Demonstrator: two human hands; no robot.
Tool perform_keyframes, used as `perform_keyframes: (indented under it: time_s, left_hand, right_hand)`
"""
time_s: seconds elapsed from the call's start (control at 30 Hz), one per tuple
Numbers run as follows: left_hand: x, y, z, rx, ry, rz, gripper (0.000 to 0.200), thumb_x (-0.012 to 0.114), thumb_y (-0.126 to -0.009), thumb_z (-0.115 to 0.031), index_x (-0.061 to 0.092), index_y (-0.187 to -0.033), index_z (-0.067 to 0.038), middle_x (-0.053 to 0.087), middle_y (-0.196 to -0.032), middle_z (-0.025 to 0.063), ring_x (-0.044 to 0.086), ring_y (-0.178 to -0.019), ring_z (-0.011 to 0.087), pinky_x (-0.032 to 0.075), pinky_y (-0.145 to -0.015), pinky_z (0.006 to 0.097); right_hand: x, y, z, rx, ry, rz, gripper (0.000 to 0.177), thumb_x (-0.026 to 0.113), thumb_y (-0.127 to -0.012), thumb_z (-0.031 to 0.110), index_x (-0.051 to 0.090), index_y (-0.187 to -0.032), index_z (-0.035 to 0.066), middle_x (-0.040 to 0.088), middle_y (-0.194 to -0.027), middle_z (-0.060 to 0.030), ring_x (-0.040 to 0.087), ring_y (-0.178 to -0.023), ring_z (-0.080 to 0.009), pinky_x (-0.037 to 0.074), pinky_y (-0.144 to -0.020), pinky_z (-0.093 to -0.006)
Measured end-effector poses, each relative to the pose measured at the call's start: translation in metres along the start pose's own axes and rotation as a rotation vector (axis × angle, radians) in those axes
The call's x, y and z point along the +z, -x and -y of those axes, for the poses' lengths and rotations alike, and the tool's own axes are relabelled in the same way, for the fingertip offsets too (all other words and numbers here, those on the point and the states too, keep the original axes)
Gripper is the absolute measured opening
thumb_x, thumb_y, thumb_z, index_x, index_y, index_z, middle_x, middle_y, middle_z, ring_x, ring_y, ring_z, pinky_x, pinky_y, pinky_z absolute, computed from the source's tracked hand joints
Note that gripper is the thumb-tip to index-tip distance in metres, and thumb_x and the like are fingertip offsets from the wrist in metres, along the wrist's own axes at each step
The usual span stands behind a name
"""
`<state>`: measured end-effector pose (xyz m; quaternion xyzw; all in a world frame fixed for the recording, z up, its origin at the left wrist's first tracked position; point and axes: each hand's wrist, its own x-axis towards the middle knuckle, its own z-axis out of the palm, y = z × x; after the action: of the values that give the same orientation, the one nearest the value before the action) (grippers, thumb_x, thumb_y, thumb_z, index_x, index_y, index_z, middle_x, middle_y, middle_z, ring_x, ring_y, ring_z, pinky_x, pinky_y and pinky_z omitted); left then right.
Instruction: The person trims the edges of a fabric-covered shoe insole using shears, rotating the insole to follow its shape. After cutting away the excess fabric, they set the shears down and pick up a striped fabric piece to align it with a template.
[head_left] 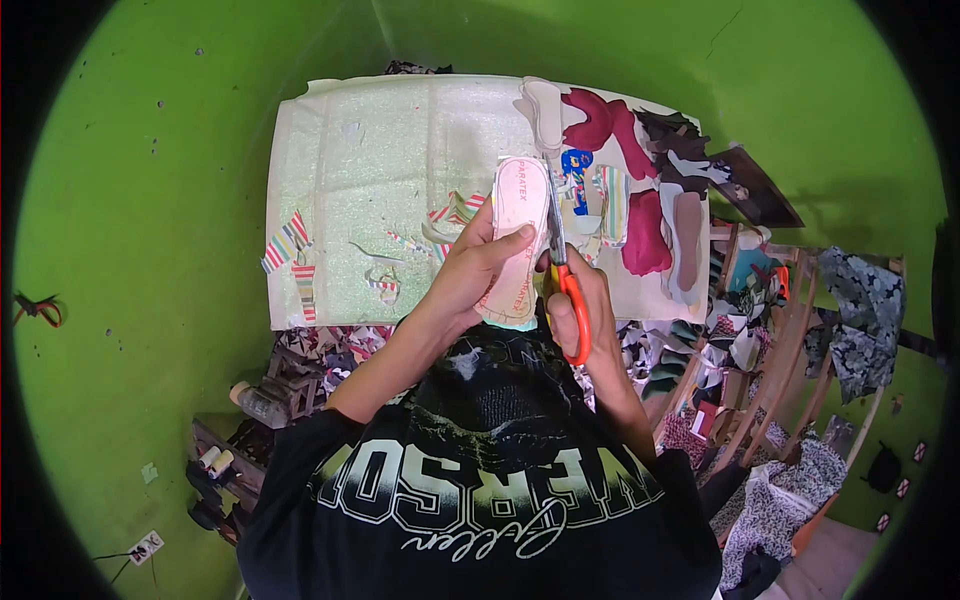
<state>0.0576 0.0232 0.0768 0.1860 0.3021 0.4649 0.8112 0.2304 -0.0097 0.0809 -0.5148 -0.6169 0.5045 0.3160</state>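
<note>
A: how are the hands sitting?

B: right hand (592,305) is wrapped round the orange handles of the scissors (557,225), left hand (468,272) pinches the insole (520,185), thumb on top.

A: and which way's the insole lie?

B: lengthwise away from the chest, blades roughly parallel, right beside its right edge. left hand's the one touching it. striped scraps (304,290) on the white table (350,180), then green wall (150,220) tbh

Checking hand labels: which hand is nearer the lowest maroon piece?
Right. The right hand, holding the orange-handled scissors, is just left of and below the maroon piece in view; the left hand, gripping the PARATEX-printed piece, is farther left.
</note>
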Motion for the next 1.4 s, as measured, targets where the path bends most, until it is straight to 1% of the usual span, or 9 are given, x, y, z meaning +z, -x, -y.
perform_keyframes:
  time_s: [0.1, 0.17, 0.27, 0.6, 0.7, 0.87, 1.0, 1.17, 1.4]
  left_hand:
    - [0.001, 0.001, -0.002, 0.023, 0.01, 0.002, 0.05, 0.058, -0.096, -0.006, 0.04, -0.143, -0.005, 0.061, -0.122, 0.0077, 0.059, -0.112, 0.0158, 0.047, -0.096, 0.0316]
    - [0.001, 0.001, -0.003, 0.028, 0.007, 0.018, 0.051, 0.058, -0.096, -0.006, 0.04, -0.143, -0.005, 0.061, -0.123, 0.0077, 0.059, -0.113, 0.0158, 0.046, -0.097, 0.0314]
    - [0.001, 0.002, -0.001, 0.009, -0.029, 0.029, 0.052, 0.058, -0.096, -0.004, 0.04, -0.144, -0.005, 0.06, -0.126, 0.008, 0.059, -0.113, 0.0156, 0.046, -0.099, 0.0314]
    - [0.001, 0.006, -0.004, -0.046, -0.123, 0.042, 0.059, 0.06, -0.094, -0.004, 0.037, -0.148, -0.006, 0.057, -0.131, 0.0063, 0.055, -0.117, 0.014, 0.044, -0.097, 0.0292]
    - [-0.005, 0.005, -0.005, -0.044, -0.155, 0.072, 0.061, 0.061, -0.094, -0.004, 0.035, -0.149, -0.007, 0.056, -0.133, 0.0063, 0.056, -0.118, 0.0141, 0.045, -0.098, 0.0303]
    - [-0.003, 0.005, -0.006, -0.04, -0.165, 0.114, 0.063, 0.06, -0.094, -0.003, 0.033, -0.151, -0.008, 0.055, -0.135, 0.007, 0.056, -0.119, 0.0143, 0.046, -0.1, 0.0312]
    - [0.003, 0.008, -0.008, -0.074, -0.122, 0.132, 0.063, 0.06, -0.094, -0.001, 0.032, -0.151, -0.008, 0.055, -0.136, 0.0081, 0.055, -0.121, 0.015, 0.045, -0.101, 0.0314]
    - [-0.001, 0.007, -0.007, -0.069, -0.182, 0.101, 0.064, 0.06, -0.094, -0.002, 0.032, -0.151, -0.008, 0.055, -0.135, 0.0077, 0.055, -0.121, 0.0147, 0.045, -0.1, 0.0309]
    - [-0.011, 0.004, -0.006, -0.051, -0.2, 0.115, 0.066, 0.062, -0.093, -0.003, 0.032, -0.151, -0.007, 0.054, -0.137, 0.006, 0.054, -0.12, 0.0138, 0.045, -0.098, 0.0287]
  right_hand:
    - [-0.002, 0.002, 0.002, 0.088, 0.026, -0.054, 0.097, 0.053, -0.069, 0.089, 0.053, -0.103, -0.002, 0.047, -0.055, -0.0077, 0.05, -0.051, -0.0191, 0.039, -0.05, -0.0358]
    - [-0.006, 0.001, 0.003, -0.021, 0.026, -0.022, 0.098, 0.055, -0.066, 0.09, 0.052, -0.104, -0.001, 0.046, -0.055, -0.0066, 0.049, -0.051, -0.0175, 0.038, -0.049, -0.0349]
    - [-0.006, 0.002, -0.001, -0.043, 0.009, -0.024, 0.101, 0.054, -0.063, 0.092, 0.052, -0.105, -0.001, 0.046, -0.055, -0.0051, 0.049, -0.051, -0.0161, 0.037, -0.049, -0.0335]
    - [-0.018, 0.005, 0.004, -0.042, 0.03, -0.021, 0.099, 0.054, -0.064, 0.092, 0.052, -0.101, 0.0, 0.045, -0.054, -0.0049, 0.05, -0.05, -0.0169, 0.038, -0.049, -0.0319]
    - [-0.025, 0.006, 0.011, 0.053, 0.114, 0.009, 0.099, 0.058, -0.061, 0.091, 0.053, -0.099, 0.001, 0.046, -0.053, -0.0044, 0.053, -0.05, -0.0179, 0.04, -0.05, -0.0322]
    - [-0.023, 0.007, 0.012, 0.033, -0.005, 0.069, 0.109, 0.062, -0.051, 0.094, 0.051, -0.11, 0.003, 0.05, -0.062, -0.0056, 0.056, -0.054, -0.018, 0.042, -0.051, -0.0322]
    - [-0.02, 0.007, 0.004, 0.009, -0.112, 0.078, 0.111, 0.061, -0.051, 0.094, 0.05, -0.114, 0.003, 0.051, -0.067, -0.0066, 0.057, -0.056, -0.0183, 0.042, -0.052, -0.0322]
    - [-0.024, 0.007, 0.003, -0.001, 0.03, 0.05, 0.107, 0.056, -0.054, 0.096, 0.051, -0.107, 0.003, 0.046, -0.059, -0.0044, 0.053, -0.053, -0.0169, 0.039, -0.051, -0.0307]
    - [-0.034, 0.01, 0.001, -0.001, 0.04, 0.019, 0.105, 0.055, -0.054, 0.096, 0.052, -0.102, 0.002, 0.047, -0.056, -0.0044, 0.051, -0.05, -0.0172, 0.037, -0.049, -0.0316]
